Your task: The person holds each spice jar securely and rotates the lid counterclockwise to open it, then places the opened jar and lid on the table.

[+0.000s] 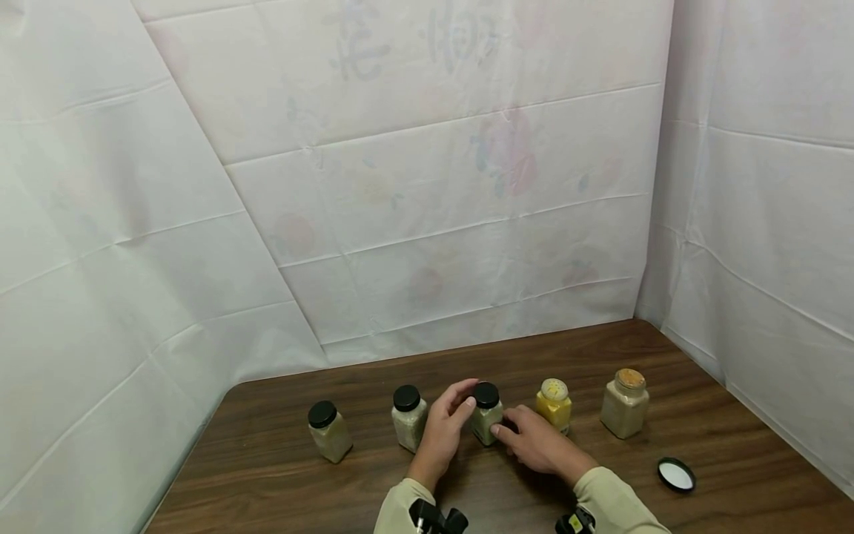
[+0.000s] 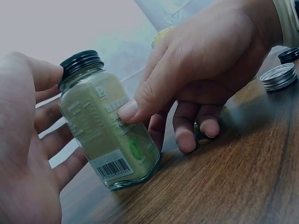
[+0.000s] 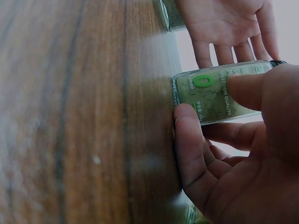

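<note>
A small glass jar of greenish powder with a black cap (image 1: pixel 487 414) (image 2: pixel 107 133) (image 3: pixel 212 95) stands upright on the brown wooden table (image 1: pixel 373 489), in the middle of a row of jars. My left hand (image 1: pixel 445 426) (image 2: pixel 23 149) (image 3: pixel 229 23) is open beside and behind it, fingers fairly straight, one fingertip by the cap. My right hand (image 1: pixel 537 443) (image 2: pixel 205 70) (image 3: pixel 233 168) is on the jar's other side. One digit presses on the label; the others curl down to the table by the jar's base.
Two more black-capped jars (image 1: pixel 329 432) (image 1: pixel 409 419) stand to the left. A yellow jar (image 1: pixel 554 404) and a beige jar (image 1: pixel 625 404) stand to the right. A loose lid (image 1: pixel 676 475) (image 2: pixel 279 76) lies near the right edge. White sheets wall in three sides.
</note>
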Available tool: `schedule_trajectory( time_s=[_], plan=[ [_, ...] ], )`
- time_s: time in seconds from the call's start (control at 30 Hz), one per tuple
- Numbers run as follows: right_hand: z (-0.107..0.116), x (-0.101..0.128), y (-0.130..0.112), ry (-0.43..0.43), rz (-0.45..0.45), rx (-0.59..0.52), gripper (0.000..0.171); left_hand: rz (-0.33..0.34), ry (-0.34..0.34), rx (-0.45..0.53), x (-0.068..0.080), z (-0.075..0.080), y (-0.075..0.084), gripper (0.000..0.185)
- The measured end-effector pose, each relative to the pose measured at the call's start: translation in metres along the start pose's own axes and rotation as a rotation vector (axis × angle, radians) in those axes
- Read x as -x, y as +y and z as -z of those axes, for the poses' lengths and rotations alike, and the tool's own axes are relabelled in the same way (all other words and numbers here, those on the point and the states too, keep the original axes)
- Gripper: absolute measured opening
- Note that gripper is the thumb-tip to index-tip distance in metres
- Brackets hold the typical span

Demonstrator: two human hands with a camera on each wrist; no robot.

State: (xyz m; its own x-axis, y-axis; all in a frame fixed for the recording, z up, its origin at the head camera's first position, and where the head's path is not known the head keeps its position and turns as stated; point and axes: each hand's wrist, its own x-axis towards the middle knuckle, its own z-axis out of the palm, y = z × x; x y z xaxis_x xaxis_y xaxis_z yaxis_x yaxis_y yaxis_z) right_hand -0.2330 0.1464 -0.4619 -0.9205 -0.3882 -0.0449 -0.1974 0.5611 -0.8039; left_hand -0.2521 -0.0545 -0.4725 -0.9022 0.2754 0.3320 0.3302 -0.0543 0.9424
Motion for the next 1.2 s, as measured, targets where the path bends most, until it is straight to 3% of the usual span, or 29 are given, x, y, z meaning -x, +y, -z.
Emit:
schedule_trajectory(
  time_s=[0.63, 0.93, 1.2],
  plan=[
    [0.0, 0.0001, -0.0004, 0.004, -0.003, 0.023, 0.039, 0.026, -0.111, 0.011, -0.0002, 0.0028, -0.0033, 0.044],
    [0.0003, -0.0004, 0.0011, -0.004, -0.001, 0.02, 0.036, 0.0, -0.085, 0.025, -0.0007, 0.0021, -0.0034, 0.042],
    [0.0007, -0.0004, 0.0008, -0.011, -0.001, 0.002, 0.036, 0.016, -0.033, 0.019, 0.001, 0.0018, -0.0002, 0.035]
  ],
)
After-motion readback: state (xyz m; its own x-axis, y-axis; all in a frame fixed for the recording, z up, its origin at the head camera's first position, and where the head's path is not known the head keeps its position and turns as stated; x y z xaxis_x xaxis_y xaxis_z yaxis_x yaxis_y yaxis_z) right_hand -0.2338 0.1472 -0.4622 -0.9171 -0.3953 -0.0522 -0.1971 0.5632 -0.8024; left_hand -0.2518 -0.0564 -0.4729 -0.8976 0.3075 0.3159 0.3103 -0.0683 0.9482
